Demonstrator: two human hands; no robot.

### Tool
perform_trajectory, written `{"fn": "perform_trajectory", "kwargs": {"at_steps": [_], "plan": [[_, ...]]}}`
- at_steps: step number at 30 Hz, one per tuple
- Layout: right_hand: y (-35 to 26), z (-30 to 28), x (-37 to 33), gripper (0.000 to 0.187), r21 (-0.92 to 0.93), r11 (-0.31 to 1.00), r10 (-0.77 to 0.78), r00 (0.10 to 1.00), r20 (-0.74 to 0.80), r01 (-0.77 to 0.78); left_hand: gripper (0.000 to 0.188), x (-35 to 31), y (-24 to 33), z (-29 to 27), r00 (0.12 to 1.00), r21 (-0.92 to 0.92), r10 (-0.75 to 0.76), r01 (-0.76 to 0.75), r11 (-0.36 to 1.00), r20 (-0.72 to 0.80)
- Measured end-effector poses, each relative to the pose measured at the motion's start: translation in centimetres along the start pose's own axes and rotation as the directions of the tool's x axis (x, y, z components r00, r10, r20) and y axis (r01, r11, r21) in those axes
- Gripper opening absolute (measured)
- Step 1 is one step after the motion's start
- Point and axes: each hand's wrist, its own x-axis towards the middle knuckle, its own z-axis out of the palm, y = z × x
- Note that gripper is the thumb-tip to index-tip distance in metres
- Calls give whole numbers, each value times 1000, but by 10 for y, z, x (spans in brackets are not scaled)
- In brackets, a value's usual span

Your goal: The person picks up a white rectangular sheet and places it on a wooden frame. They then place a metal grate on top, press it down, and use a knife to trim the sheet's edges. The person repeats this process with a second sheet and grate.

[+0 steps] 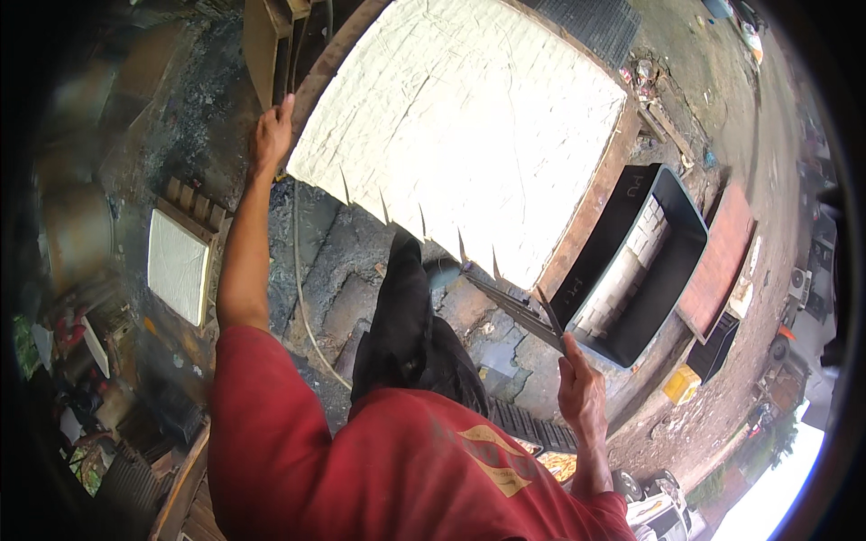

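Note:
A large white slab that looks like tofu (pixel 469 117), its top creased, lies on a brown wooden board (pixel 586 216) in front of me. At the board's left edge, my left hand (pixel 271 137) has its fingers closed on the wood, partly hidden. My right hand (pixel 582 388) is closed around the near right end of a dark toothed cutting tool (pixel 514 307). Several pointed teeth of the tool stand along the slab's near edge. Glare washes out part of the slab's surface.
Right of the board stands a black crate (pixel 672 261) holding white blocks (pixel 622 270). Beyond it are a reddish board (pixel 719 257) and a yellow container (pixel 682 385). A smaller white slab (pixel 178 268) sits at left. A hose (pixel 302 288) crosses the wet, broken floor.

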Motion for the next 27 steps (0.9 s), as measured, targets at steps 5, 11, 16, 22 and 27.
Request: {"fn": "perform_trajectory", "kwargs": {"at_steps": [5, 11, 16, 22, 27], "plan": [[-85, -19, 114, 47, 233, 950, -149, 957, -248, 208, 70, -5, 11, -6, 997, -66, 40, -36, 997, 60], [-206, -16, 323, 50, 167, 883, -339, 844, -416, 438, 58, -4, 17, -15, 997, -96, 30, -24, 995, 66], [-303, -31, 437, 50, 26, 801, -506, 700, -504, 598, 51, -5, 11, -12, 998, -99, 47, -43, 994, 38], [-357, -41, 510, 50, -50, 790, -550, 670, -499, 611, 48, 3, 15, -19, 986, -128, -9, 31, 991, 164], [-349, -37, 499, 55, -130, 797, -578, 681, -450, 590, 46, 11, 28, -30, 977, -109, -81, 104, 989, 199]]}}
